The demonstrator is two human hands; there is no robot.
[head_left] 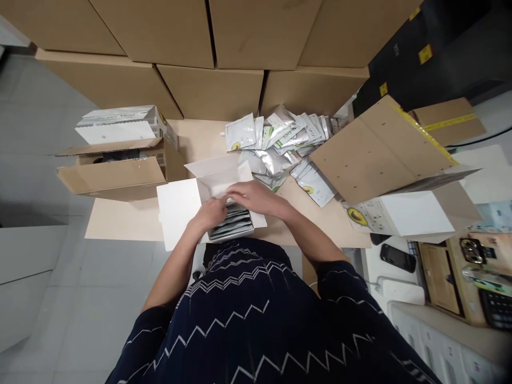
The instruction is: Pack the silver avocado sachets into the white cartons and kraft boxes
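A white carton [224,181] stands with its flaps folded out near the table's front edge. Inside its near part, a row of sachets [236,221] is packed on edge, their dark edges upward. My left hand [213,212] reaches over the carton's left wall, its fingers curled closed at the row. From the right, my right hand [250,196] comes over the carton, its bent fingers meeting the left fingertips at the far end of the sachets. What lies between the fingers of either hand is hidden.
Silver-white pouches [288,133] with avocado prints are heaped behind the carton. An open brown box [116,176] stands left, a printed white box [120,125] behind it. An open cardboard box [376,154] is at right. Large brown cartons [208,90] wall off the back.
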